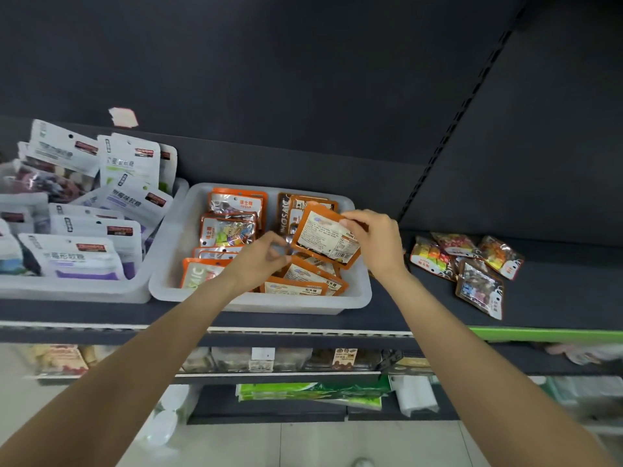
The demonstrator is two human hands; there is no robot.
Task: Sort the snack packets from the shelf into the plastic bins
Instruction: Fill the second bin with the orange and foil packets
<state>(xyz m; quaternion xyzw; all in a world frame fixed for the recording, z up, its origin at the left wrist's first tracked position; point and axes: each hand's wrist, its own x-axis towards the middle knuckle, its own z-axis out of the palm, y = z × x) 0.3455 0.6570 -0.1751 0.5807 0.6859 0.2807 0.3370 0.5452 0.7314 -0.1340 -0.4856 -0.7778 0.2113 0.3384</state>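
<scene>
An orange snack packet (325, 235) with its white label side up hangs tilted over the right half of the middle plastic bin (172, 251). My right hand (376, 239) pinches its upper right corner. My left hand (264, 256) has its fingertips curled at the packet's lower left corner, pinching it. The bin holds several orange and brown packets in two rows. Several loose candy packets (472, 264) lie on the dark shelf (556, 298) to the right of the bin.
A second plastic bin (84, 288) at the left is piled with several white packets. The shelf's back wall is dark, with a slotted upright (448, 129) at the right. Lower shelves with other goods show below the shelf edge.
</scene>
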